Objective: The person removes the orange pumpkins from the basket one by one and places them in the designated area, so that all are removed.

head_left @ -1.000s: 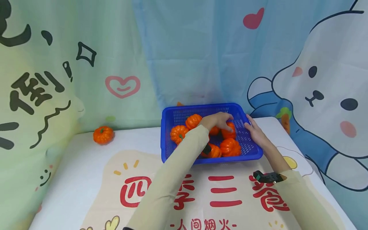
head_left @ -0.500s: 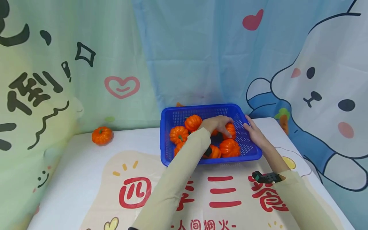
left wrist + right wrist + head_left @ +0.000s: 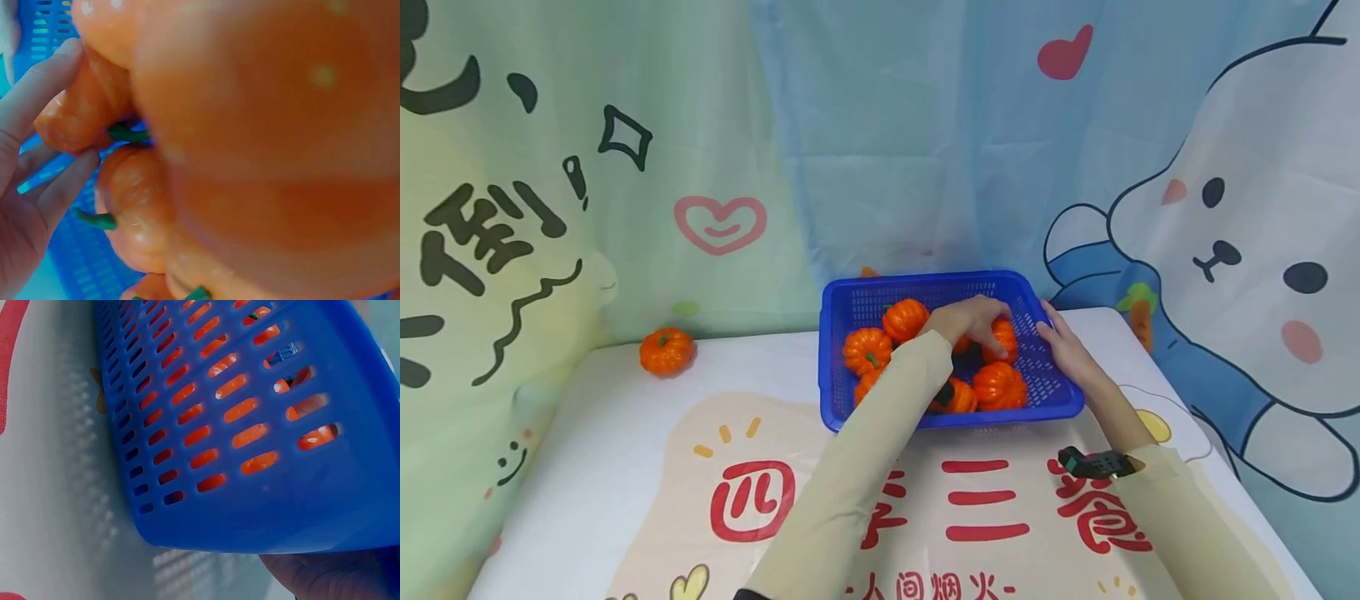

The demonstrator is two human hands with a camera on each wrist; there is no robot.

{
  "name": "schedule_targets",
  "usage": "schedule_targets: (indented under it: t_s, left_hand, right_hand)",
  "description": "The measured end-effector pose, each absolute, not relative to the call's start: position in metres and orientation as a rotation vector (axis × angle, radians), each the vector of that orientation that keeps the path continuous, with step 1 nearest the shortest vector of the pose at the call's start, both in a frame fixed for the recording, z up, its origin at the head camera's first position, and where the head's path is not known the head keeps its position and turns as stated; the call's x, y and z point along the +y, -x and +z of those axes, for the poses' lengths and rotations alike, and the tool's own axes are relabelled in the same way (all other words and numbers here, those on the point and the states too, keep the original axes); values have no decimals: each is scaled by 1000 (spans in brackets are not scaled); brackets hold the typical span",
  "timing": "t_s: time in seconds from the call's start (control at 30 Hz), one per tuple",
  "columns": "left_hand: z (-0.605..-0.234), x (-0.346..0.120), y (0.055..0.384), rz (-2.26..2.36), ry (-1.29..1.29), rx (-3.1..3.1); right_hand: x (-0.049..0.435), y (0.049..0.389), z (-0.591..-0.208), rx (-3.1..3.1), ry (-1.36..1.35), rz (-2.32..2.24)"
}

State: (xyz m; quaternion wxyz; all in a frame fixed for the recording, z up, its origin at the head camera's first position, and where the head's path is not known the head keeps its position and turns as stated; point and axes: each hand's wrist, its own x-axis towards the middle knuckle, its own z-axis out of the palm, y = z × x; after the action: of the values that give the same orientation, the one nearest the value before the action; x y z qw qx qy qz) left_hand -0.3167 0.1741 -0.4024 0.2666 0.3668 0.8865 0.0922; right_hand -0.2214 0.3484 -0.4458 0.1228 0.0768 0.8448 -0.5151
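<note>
A blue plastic basket (image 3: 850, 417) stands at the back of the table with several small orange pumpkins (image 3: 867, 350) inside. My left hand (image 3: 972, 320) reaches over into its right part and grips one pumpkin (image 3: 1004, 340); the left wrist view shows thumb and fingers on either side of that pumpkin (image 3: 87, 106). Another pumpkin with a green stem (image 3: 134, 206) lies close to the fingertips. At the basket's right end, my right hand (image 3: 1069, 348) holds the rim. From the right wrist view, only part of the right hand (image 3: 331, 575) shows beyond the basket wall (image 3: 275, 512).
One pumpkin (image 3: 667, 352) sits alone on the table at the back left. A printed cloth (image 3: 910, 500) covers the tabletop (image 3: 760, 358). Behind the basket hangs a cartoon curtain (image 3: 887, 167). A thin cable (image 3: 1195, 408) runs along the right side.
The hands and basket stay almost where they were. My left hand has shifted very slightly within the basket, with the pumpkin still between its fingers.
</note>
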Motion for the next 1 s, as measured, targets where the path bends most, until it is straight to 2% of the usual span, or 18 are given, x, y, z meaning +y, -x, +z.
schedule_targets:
  t_s: [0.2,0.37,0.5,0.63,0.9,1.0]
  left_hand:
    - [-384,166,318,235,-1037,2414]
    - [-370,144,311,243,-1260,2408]
    - [-357,110,290,275,-1417,2355]
    - [-350,67,275,331,-1449,2352]
    - [-351,-13,275,670,-1481,2476]
    - [-350,-43,266,817,-1414,2513]
  right_hand:
    - [348,224,-446,2443,-219,-1522]
    - [344,226,-450,2431,-222,-1529]
    - [339,224,-451,2453,-216,-1492]
    - [339,223,-451,2467,-208,-1512]
    - [346,220,-449,2449,-217,-1536]
    - [347,219,-447,2453,-214,-1535]
